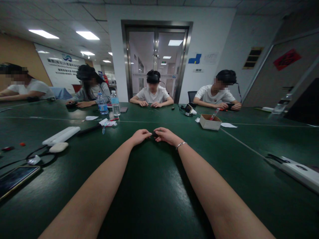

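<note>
Both my arms reach forward over the dark green table (152,186). My right hand (166,135), with a silver bracelet at its wrist, has its fingers closed on a small black object (155,134) whose kind I cannot make out. Just to the left of it is my left hand (141,136), thumb and forefinger pinched together, fingertips nearly touching the black object. A small pale tip shows at that pinch, too tiny to name. The two hands sit close together, low over the tabletop.
At left lie a phone (18,181), a white case (62,135), a white rounded item (58,147) and black cables. Water bottles (115,103) and papers (108,122) stand beyond. A small box (210,122) is at right, a white device (299,169) nearer. Several people sit across.
</note>
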Action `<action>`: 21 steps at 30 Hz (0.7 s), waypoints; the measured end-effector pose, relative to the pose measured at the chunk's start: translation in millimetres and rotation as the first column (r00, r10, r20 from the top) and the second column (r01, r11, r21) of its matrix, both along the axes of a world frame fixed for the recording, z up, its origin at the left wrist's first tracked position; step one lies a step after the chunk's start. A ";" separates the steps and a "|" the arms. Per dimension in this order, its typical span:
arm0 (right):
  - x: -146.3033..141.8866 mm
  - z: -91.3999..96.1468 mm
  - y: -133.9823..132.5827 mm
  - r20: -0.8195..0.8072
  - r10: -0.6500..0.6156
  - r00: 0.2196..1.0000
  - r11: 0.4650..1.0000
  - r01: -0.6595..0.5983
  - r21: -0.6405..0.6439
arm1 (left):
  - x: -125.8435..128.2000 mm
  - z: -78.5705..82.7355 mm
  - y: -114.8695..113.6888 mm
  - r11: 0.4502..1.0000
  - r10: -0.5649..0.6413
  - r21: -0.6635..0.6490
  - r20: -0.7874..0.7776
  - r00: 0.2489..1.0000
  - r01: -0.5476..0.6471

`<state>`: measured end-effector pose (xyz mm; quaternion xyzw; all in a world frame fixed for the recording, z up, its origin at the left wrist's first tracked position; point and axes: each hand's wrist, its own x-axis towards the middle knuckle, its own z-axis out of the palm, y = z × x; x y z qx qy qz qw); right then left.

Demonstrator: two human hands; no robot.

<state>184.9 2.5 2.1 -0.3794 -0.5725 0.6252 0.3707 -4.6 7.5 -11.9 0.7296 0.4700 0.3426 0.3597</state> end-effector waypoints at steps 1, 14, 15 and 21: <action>0.2 -0.4 0.2 -0.007 0.010 1.000 1.000 -0.009 0.009 | -0.1 -0.5 0.5 1.000 -0.002 0.001 -0.004 1.000 0.002; 3.1 -4.6 2.8 -0.024 0.092 0.995 0.994 -0.091 0.068 | -0.7 -10.0 9.7 0.993 0.032 0.120 -0.144 0.989 -0.015; 3.1 -4.7 2.8 -0.032 0.086 0.996 0.994 -0.084 0.067 | -0.2 -9.9 9.5 0.994 0.043 0.106 -0.125 0.991 -0.030; 3.4 -6.9 4.9 -0.074 0.057 0.996 0.997 -0.053 0.057 | 1.9 -6.5 2.8 0.994 0.044 0.101 0.076 0.996 -0.051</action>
